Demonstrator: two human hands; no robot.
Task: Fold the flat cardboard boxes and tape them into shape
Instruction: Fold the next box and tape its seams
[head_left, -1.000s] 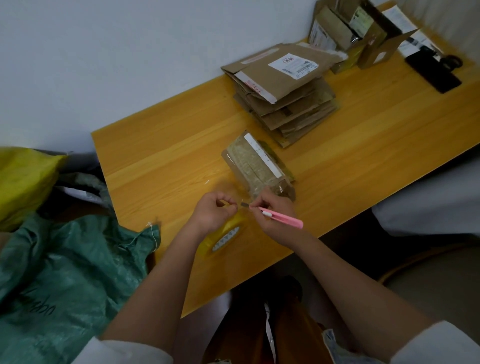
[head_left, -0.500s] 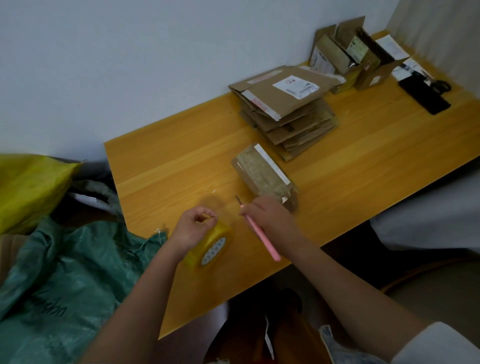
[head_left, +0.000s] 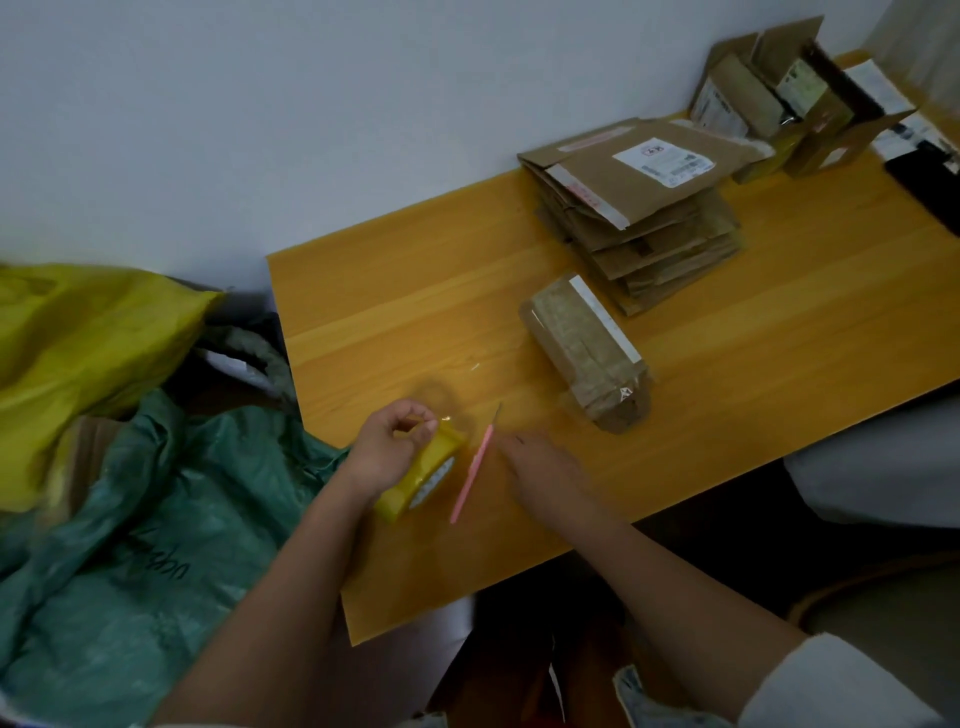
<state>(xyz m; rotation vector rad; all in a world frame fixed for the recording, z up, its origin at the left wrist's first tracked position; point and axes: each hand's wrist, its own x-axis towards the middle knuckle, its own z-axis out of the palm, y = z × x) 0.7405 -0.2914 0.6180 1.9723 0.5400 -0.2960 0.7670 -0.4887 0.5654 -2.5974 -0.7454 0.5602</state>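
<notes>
A small taped cardboard box (head_left: 587, 353) lies on the yellow wooden table (head_left: 779, 338). Behind it is a stack of flat cardboard boxes (head_left: 639, 208) with a white label on top. My left hand (head_left: 392, 441) holds a yellow tape roll (head_left: 423, 475) near the table's front left edge, thumb and finger pinching at the top of the roll. A pink cutter (head_left: 474, 467) lies on the table just right of the roll, blade pointing away from me. My right hand (head_left: 540, 470) rests on the table beside the cutter and holds nothing.
Several opened cardboard boxes (head_left: 789, 98) stand at the back right by the wall, with a black object (head_left: 930, 182) next to them. Left of the table lie a green woven sack (head_left: 130, 545) and a yellow bag (head_left: 78, 332). A white surface (head_left: 883, 462) sits at the right.
My right hand has laid the pink cutter down on the table and let go of it. My left hand has drawn the tape roll leftward, away from the taped box.
</notes>
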